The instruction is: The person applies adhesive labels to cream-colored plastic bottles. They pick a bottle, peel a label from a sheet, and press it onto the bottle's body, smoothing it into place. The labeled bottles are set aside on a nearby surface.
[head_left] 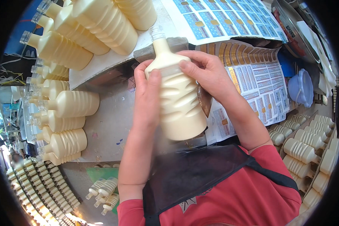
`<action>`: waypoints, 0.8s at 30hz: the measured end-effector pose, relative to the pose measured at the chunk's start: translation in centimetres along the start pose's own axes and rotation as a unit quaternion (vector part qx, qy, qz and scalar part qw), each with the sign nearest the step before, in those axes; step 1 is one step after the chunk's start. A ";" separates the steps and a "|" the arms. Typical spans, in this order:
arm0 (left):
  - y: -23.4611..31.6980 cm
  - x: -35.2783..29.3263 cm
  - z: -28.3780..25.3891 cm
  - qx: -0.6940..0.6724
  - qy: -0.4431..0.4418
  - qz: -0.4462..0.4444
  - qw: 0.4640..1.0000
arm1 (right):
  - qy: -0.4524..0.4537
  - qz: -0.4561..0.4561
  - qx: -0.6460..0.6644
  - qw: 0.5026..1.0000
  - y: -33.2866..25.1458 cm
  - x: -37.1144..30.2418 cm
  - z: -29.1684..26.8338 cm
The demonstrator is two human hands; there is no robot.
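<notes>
Bright, even light falls across the grey worktop [109, 124], with dark shadow under the edge of the raised white platform [145, 39]. The left rim is washed out to white, with another glare patch at lower left. Clear bottle necks catch small glints. A hazy smear softens the lower left side of the cream ribbed bottle [180, 109] and the black apron [192, 169]. Fisheye distortion bends the bottle rows [41, 192] near the black corners.
</notes>
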State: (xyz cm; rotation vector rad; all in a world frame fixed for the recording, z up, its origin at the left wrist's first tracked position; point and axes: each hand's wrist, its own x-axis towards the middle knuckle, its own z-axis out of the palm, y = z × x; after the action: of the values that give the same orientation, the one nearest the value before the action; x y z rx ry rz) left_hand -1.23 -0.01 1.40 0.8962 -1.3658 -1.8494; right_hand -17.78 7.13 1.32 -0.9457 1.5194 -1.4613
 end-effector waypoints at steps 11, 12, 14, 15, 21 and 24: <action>-0.4 0.2 -0.1 0.006 0.002 0.010 1.000 | -0.021 0.023 0.026 0.999 0.2 -0.1 -0.1; -0.4 0.2 -0.1 0.010 0.003 0.012 1.000 | -0.013 0.031 0.034 0.999 0.4 -0.2 -0.2; -0.4 0.2 0.0 0.006 0.008 0.013 1.000 | -0.001 0.045 0.050 0.998 0.6 -0.1 -0.3; -0.3 0.2 0.0 -0.002 0.013 0.012 1.000 | 0.033 0.078 0.041 0.996 0.4 0.2 -1.1; 0.2 -0.1 0.4 -0.008 0.017 0.005 1.000 | 0.088 0.065 0.221 0.969 -1.5 0.2 -3.7; 0.2 -0.1 0.5 0.025 0.020 0.013 0.999 | 0.100 -0.029 0.041 0.994 -2.3 -1.9 -0.5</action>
State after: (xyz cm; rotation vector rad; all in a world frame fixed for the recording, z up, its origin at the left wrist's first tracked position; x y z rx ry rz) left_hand -1.57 0.24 1.66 0.9316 -1.3995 -1.7753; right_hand -17.56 8.93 3.74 -0.8203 1.5713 -1.6892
